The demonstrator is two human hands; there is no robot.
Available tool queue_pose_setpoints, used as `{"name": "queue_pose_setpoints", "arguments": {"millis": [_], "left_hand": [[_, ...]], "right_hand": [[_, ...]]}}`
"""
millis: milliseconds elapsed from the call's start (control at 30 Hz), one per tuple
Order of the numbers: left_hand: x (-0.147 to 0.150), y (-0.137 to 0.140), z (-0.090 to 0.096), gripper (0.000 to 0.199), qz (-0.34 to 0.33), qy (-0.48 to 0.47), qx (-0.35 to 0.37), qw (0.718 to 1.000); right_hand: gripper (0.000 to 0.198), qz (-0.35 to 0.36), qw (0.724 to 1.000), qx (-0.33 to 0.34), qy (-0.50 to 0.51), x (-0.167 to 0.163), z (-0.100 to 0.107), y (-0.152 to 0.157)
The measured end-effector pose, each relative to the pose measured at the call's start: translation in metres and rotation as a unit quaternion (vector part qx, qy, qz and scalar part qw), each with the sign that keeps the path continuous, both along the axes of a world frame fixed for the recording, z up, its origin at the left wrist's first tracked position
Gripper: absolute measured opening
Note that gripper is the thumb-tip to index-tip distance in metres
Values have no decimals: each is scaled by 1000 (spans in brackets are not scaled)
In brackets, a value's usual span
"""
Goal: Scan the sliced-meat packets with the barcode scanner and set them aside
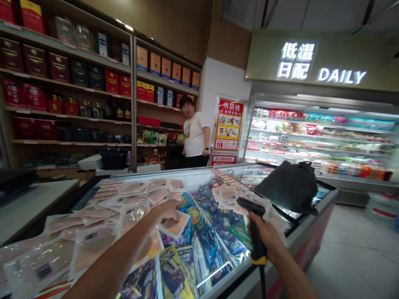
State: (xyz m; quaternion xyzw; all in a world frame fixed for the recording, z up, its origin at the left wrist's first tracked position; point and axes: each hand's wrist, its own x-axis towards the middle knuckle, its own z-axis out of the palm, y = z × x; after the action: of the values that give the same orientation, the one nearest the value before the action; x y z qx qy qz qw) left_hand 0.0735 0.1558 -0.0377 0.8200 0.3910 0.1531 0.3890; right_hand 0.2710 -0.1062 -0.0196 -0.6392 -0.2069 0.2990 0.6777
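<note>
My right hand [268, 234] is wrapped round the grip of a black and yellow barcode scanner [256, 232], held upright with its head pointing left and a cable hanging below. At the middle of the chest freezer, my left hand [168, 211] pinches the upper edge of a flat clear packet [177, 227] with pale pink contents. Part of that packet is hidden behind my fingers. Many similar packets [92, 245] lie spread over the glass lid on the left. A smaller pile of packets [229, 194] lies to the right, beyond the scanner.
Colourful bagged goods [176, 270] fill the freezer's wire-divided bays. On its far right corner rests a black bag [288, 187]. A person [195, 133] in a white shirt stands behind the freezer, before shelves of boxes [59, 68]. A refrigerated display [311, 143] stands at the right.
</note>
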Motion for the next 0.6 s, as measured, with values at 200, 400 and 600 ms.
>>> {"name": "queue_pose_setpoints", "arguments": {"millis": [200, 400, 600], "left_hand": [[4, 1, 5, 28, 28, -2, -50, 998], [30, -1, 16, 30, 99, -132, -95, 982], [84, -15, 8, 31, 165, -299, -141, 929]], "right_hand": [[30, -20, 1000, -21, -7, -2, 3, -9], [29, 10, 1000, 6, 1, -8, 8, -10], [30, 47, 999, 22, 10, -21, 11, -1]]}}
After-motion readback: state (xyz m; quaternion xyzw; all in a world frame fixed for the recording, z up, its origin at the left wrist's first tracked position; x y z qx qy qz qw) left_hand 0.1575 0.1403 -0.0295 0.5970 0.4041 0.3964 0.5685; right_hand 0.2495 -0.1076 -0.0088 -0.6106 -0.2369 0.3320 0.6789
